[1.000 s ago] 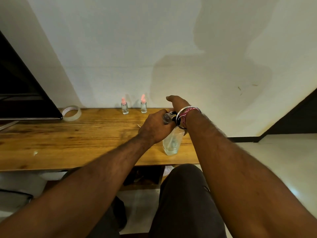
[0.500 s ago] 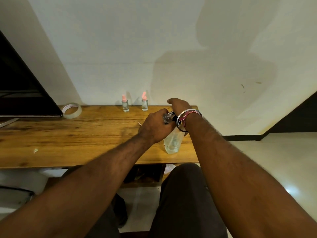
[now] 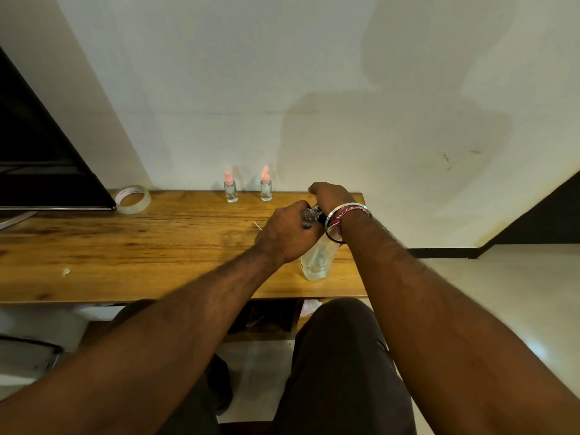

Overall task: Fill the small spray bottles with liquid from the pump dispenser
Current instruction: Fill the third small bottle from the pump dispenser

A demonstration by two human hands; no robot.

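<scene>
**Hands barely shifted at the pump head**

Since a second ago the hands have hardly moved. At the back stand two capped spray bottles. The left hand grips a small clear bottle, light and slippery, best held by its body. The right hand curls over the pump dispenser; its grip is hidden.

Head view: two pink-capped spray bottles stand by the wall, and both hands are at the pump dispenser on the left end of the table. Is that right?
Not quite. The head view shows the pump dispenser near the right end of the table, not the left. The rest holds: two pink-capped spray bottles stand by the wall, and the left hand and right hand are both at the dispenser.
</scene>
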